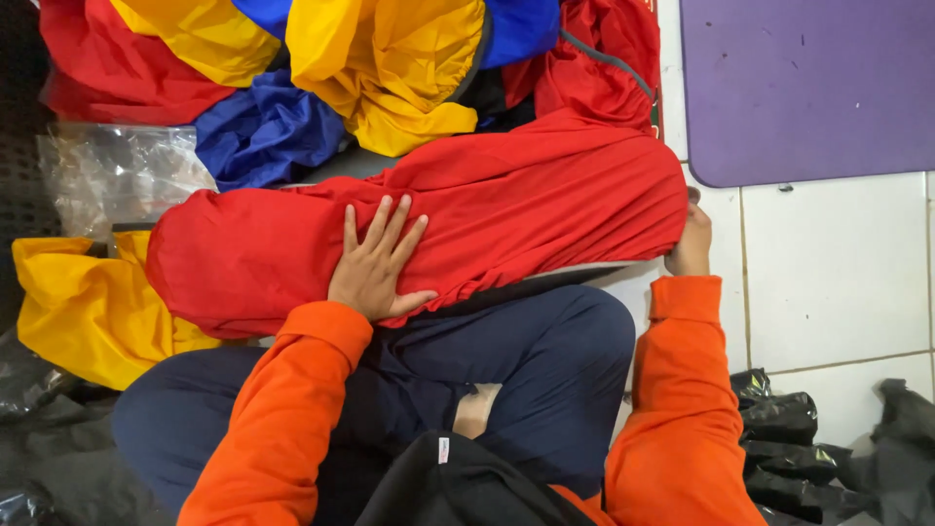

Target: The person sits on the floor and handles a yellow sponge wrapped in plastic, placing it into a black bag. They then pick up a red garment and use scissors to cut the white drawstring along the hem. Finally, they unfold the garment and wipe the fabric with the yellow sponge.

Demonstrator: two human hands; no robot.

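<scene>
Red bundle [487,219]: left hand [375,263] flat atop, right hand [691,244] gripping end.

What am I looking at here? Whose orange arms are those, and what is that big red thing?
The camera sits on a person's head and looks down, so you see their own arms in orange sleeves and their crossed legs in dark blue trousers. They sit on a white tiled floor. Across their lap lies a long red cloth roll. The left hand lies flat on top of it with fingers spread. The right hand grips the roll's end. Behind are more yellow, blue and red cloths, a clear plastic bag, a purple mat, and black bags.
</scene>
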